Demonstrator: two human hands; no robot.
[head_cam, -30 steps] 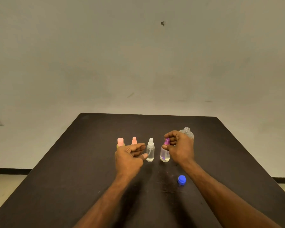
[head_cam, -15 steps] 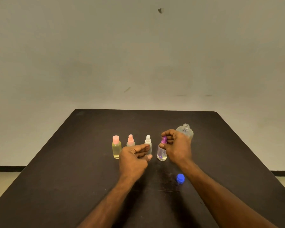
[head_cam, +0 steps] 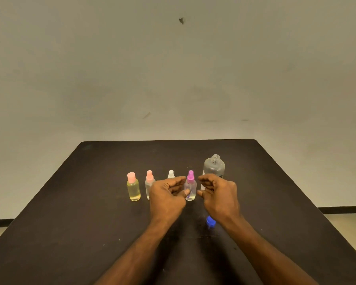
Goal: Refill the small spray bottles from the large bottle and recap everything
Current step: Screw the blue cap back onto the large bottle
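Observation:
Four small bottles stand in a row on the black table: a yellow-filled bottle with a pink cap, a clear one with a salmon spray top, a white-topped one mostly hidden behind my left hand, and a purple-topped spray bottle. The large clear bottle stands uncapped at the right end. Its blue cap lies on the table beside my right wrist. My left hand and right hand flank the purple-topped bottle with loosely curled fingers, holding nothing. My left thumb tip overlaps that bottle's body.
The table's far edge runs in front of a plain wall. Bare tabletop lies to the left of the yellow bottle and to the right of the large bottle.
My right hand has let go of the purple spray top and drawn back to the right of the bottle. My left hand has shifted right, toward that bottle.

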